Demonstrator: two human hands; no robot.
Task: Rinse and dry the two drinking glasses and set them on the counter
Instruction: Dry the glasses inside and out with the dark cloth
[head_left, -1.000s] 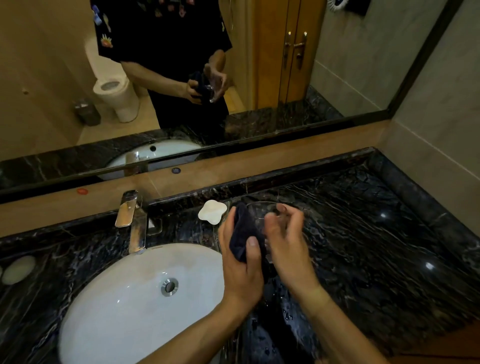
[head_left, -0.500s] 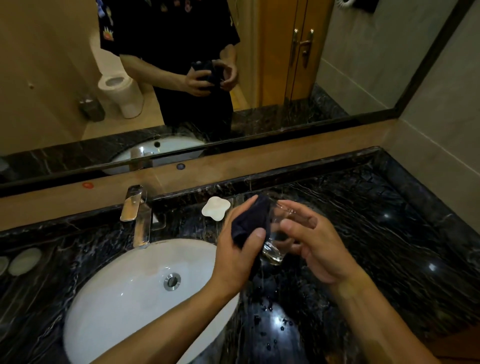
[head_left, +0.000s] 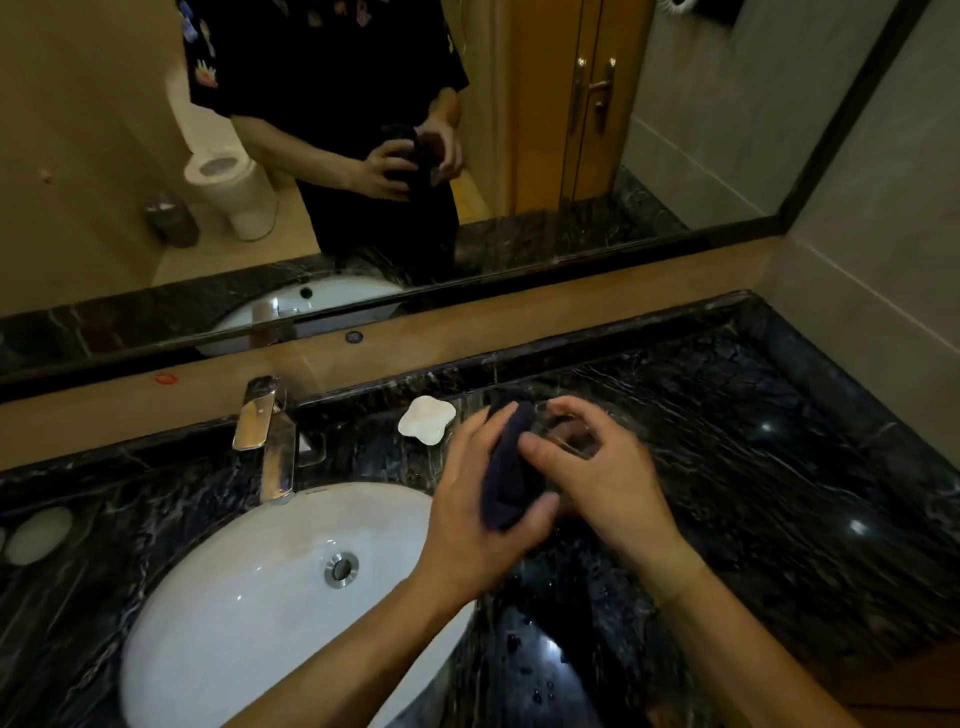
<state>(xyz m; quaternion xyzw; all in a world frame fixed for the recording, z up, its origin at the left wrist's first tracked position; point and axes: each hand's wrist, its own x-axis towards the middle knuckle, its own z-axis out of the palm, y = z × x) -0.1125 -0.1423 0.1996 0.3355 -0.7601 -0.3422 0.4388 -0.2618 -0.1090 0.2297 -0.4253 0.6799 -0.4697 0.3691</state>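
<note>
My left hand (head_left: 475, 512) grips a dark navy cloth (head_left: 506, 467) and presses it against a clear drinking glass (head_left: 569, 436). My right hand (head_left: 597, 475) wraps around that glass from the right and hides most of it; only part of its rim shows between the fingers. Both hands hover above the black marble counter (head_left: 753, 467), just right of the sink. A second glass is not in view.
A white oval sink (head_left: 249, 597) with a chrome faucet (head_left: 267, 436) lies to the left. A white flower-shaped dish (head_left: 427, 420) sits behind the hands. Water drops dot the counter near the front edge. A wall mirror (head_left: 675, 156) runs along the back.
My right hand has closed over the glass and now hides it. The cloth has shifted across the glass, and both hands sit a little lower.
</note>
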